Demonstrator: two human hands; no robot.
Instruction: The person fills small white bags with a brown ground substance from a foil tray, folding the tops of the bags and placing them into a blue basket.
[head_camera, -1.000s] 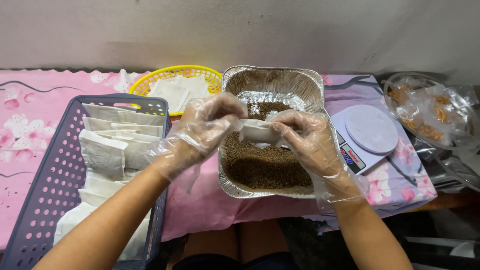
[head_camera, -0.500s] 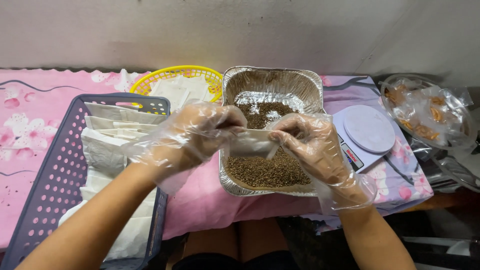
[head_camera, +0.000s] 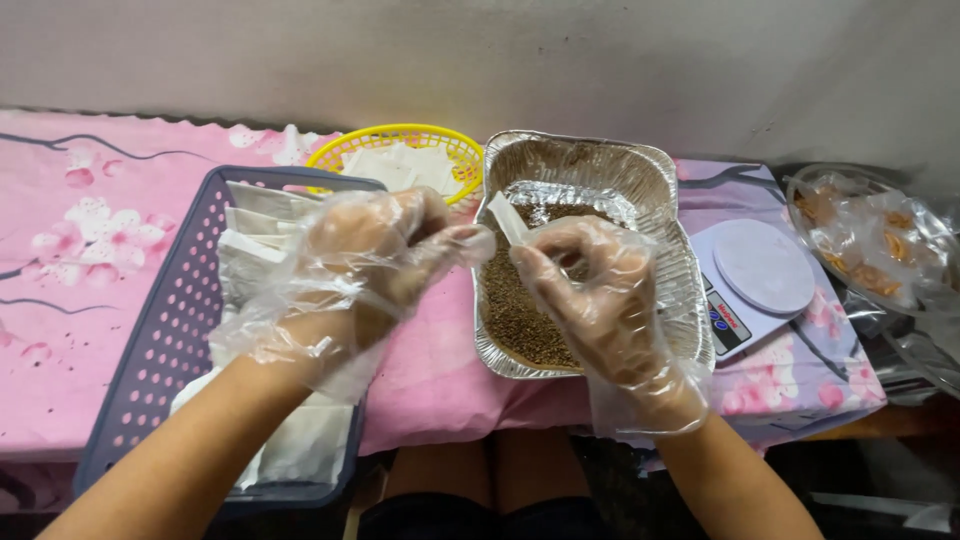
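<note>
Both my hands wear clear plastic gloves and meet over the left side of a foil tray (head_camera: 585, 152) of brown granules (head_camera: 525, 315). My right hand (head_camera: 595, 290) pinches a small white paper sachet (head_camera: 506, 216), which stands tilted upward between the hands. My left hand (head_camera: 370, 255) is curled with its fingertips at the sachet's lower end, pinching it too. To my left, a purple perforated basket (head_camera: 150, 340) holds several flat white sachets (head_camera: 250, 258).
A yellow basket (head_camera: 455, 150) with more white sachets sits behind my left hand. A white digital kitchen scale (head_camera: 760, 270) stands right of the foil tray. Further right lies a clear plastic bag (head_camera: 870, 235) of orange-brown pieces. A pink floral cloth (head_camera: 80, 250) covers the table.
The sachet was stretched flat between both hands; now it is turned on end and bunched at my right fingertips. The view has shifted left, and both hands moved closer together.
</note>
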